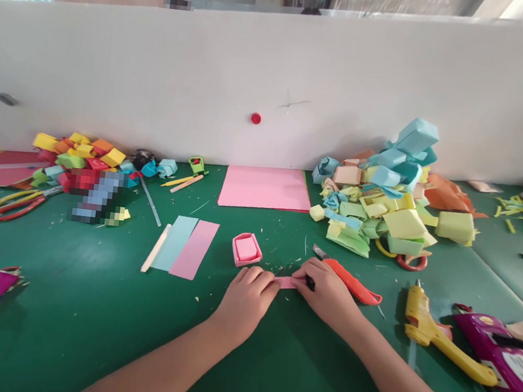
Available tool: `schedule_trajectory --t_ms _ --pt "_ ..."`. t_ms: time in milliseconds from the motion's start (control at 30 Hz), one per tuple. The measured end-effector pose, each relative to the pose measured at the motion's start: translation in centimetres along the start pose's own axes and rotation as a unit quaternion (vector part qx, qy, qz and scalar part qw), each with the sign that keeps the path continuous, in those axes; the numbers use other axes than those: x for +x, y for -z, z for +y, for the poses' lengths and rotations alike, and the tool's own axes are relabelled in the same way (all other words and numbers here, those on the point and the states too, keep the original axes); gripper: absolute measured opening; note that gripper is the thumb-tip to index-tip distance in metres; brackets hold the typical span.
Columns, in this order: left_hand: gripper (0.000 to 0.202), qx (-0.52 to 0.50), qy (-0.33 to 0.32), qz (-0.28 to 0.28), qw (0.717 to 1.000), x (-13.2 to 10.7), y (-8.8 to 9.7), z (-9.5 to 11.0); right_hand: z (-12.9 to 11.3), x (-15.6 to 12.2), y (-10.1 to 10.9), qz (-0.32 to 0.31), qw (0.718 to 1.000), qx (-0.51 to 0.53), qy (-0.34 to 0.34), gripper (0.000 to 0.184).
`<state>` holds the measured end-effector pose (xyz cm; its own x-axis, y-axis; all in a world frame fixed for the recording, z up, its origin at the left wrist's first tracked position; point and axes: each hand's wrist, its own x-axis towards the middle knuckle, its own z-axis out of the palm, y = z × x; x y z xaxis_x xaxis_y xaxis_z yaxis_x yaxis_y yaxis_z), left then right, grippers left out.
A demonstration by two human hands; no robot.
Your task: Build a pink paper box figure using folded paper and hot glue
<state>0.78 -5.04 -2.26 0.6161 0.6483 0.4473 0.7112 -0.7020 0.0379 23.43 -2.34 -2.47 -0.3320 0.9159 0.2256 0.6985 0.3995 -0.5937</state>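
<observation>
— Pink paper strip [287, 282], short and flat: where is it?
— On the green cutting mat [89, 302], at 6 o'clock from the big pink paper sheet [265, 187], bridging the gap between the two hands.
— How far along does the work look?
— Early, I judge. One small pink folded-paper box [246, 249] stands finished at 10 o'clock from the strip. The strip itself lies flat, with no walls raised. A light blue strip and a pink strip [184, 247] wait untouched at 9 o'clock.
— And the fingers?
— The left hand [250, 295] is curled, fingertips pressing down on the strip's left end. The right hand [326, 291] is closed too, pinching the right end against the mat.
— Any tools in hand?
— None. The orange utility knife [350, 281] lies just behind the right hand, at 3 o'clock; the yellow glue gun [434, 335] rests apart at 4 o'clock.
</observation>
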Motion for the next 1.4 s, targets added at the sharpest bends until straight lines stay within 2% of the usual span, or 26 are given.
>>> schedule_trajectory --t_ms 100,300,433,633,833,1033,1067,1167,1200,1267,1400 --pt "0.03 -0.005 -0.007 -0.013 1.0 0.1 0.1 0.2 0.1 0.1 0.0 -0.004 1.0 0.001 -0.009 0.012" --pt "0.041 0.017 0.06 -0.099 0.993 0.0 0.9 2.6 -0.1 0.4 0.1 -0.008 1.0 0.003 -0.027 0.013" --pt "0.045 0.042 0.073 -0.118 0.989 -0.6 1.1 3.7 0.0 0.6 0.1 -0.006 0.999 0.001 -0.036 0.011" --pt "0.056 0.048 0.044 -0.138 0.988 -1.8 0.1 3.5 0.1 0.7 0.2 -0.009 0.999 -0.012 -0.037 0.014" --pt "0.059 0.016 0.053 -0.141 0.988 -1.9 -0.5 3.0 0.2 1.1 0.3 -0.012 0.999 -0.043 -0.019 0.017" --pt "0.063 0.016 0.048 -0.149 0.988 -1.8 0.0 2.9 -1.8 -0.6 0.9 -0.025 0.992 -0.115 0.033 0.017" --pt "0.066 0.016 0.047 -0.151 0.987 -1.8 0.1 2.9 -2.3 -1.1 1.0 -0.039 0.991 -0.12 0.05 0.02" --pt "0.071 0.001 0.045 -0.158 0.986 -1.8 0.5 3.0 -2.9 -2.5 1.0 -0.106 0.979 -0.13 0.114 0.068" --pt "0.072 -0.007 0.045 -0.161 0.986 -1.8 0.7 2.9 -2.9 -2.9 0.9 -0.129 0.973 -0.137 0.13 0.078" --pt "0.076 -0.023 0.043 -0.171 0.984 -1.7 1.1 2.7 -2.6 -3.3 0.7 -0.157 0.964 -0.156 0.144 0.084" --pt "0.077 -0.044 0.033 -0.198 0.979 -1.6 1.7 1.8 -1.7 -3.6 0.9 -0.16 0.959 -0.177 0.153 0.082"
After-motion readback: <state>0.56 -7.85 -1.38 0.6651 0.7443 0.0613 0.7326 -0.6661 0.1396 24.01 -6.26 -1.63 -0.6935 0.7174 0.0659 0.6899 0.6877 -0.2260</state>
